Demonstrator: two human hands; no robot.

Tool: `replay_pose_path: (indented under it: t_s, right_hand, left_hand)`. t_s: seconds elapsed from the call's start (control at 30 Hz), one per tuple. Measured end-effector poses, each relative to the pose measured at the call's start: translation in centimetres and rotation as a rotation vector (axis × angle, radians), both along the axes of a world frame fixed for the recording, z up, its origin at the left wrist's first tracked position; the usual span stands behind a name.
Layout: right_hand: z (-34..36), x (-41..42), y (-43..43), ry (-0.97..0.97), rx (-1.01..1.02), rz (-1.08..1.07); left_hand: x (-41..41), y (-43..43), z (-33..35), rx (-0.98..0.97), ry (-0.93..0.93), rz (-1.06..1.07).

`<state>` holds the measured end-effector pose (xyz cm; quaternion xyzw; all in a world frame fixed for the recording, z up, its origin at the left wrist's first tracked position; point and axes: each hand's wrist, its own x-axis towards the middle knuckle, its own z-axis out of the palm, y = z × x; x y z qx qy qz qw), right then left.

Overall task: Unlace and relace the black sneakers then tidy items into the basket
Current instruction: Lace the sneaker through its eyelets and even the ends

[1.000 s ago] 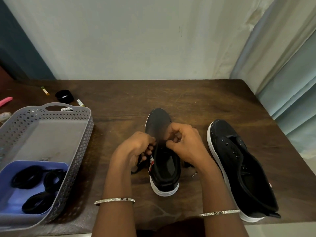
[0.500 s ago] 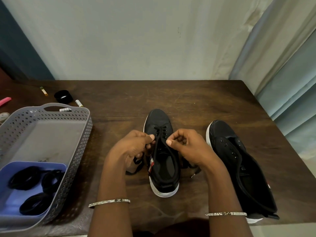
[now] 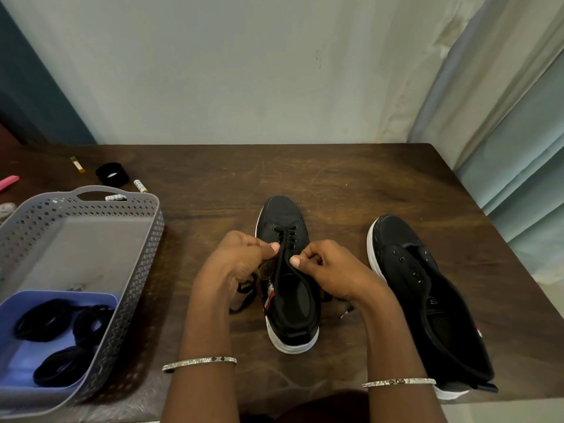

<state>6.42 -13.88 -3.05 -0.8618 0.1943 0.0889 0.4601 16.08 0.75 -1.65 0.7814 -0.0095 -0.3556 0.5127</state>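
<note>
On the table's middle: one black sneaker (image 3: 287, 215) stands on its white sole, toe toward the wall and heel toward the person; a black lace (image 3: 282, 248) is threaded through its front eyelets.
Left hand (image 3: 235, 264): fingers curled, thumb tip pressed to the lace at the left edge of the shoe's opening, pinching it; a loose length of lace trails out below the hand onto the table (image 3: 351, 184).
Right hand (image 3: 329, 270): fingers curled, thumb and forefinger pinching the lace just across from the left thumb, above the tongue.
Second sneaker (image 3: 427, 288): right of the first and apart from it, toe toward the wall, unlaced.
Basket (image 3: 152, 227): grey and perforated, at the table's left side, well apart from both shoes.
Blue tray (image 3: 18, 355): in the basket's near end, holding black bands (image 3: 45, 319).
Behind the basket: a round black cap (image 3: 112, 174) and a small white tube (image 3: 140, 185).
Wrists: one silver bangle (image 3: 200, 361) on the left, another on the right.
</note>
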Motion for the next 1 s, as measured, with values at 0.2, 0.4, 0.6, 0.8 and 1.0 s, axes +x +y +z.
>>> replay_pose_path:
  t_s: [0.2,0.4,0.6,0.8,1.0]
  right_hand:
    - [-0.7,0.3,-0.3,-0.076,0.127,-0.195]
    - [-1.9,0.8,-0.2,-0.038,0.204,-0.394]
    - [-2.0,0.7,-0.5,-0.073,0.266,-0.427]
    - [-1.3,0.0,-1.0,-0.116,0.302,-0.347]
    - [-1.0,0.3,-0.9,-0.269,0.051,-0.243]
  left_hand:
    - [-0.2,-0.1,0.4,0.014,0.023,0.032]
    - [-0.1,-0.8,-0.3,0.106,0.002,-0.101]
    - [0.0,-0.8,-0.8,0.122,0.048,-0.106]
    - [0.4,0.1,-0.7,0.051,0.011,-0.058]
    - [0.8,0.5,-1.1,0.015,-0.121,-0.020]
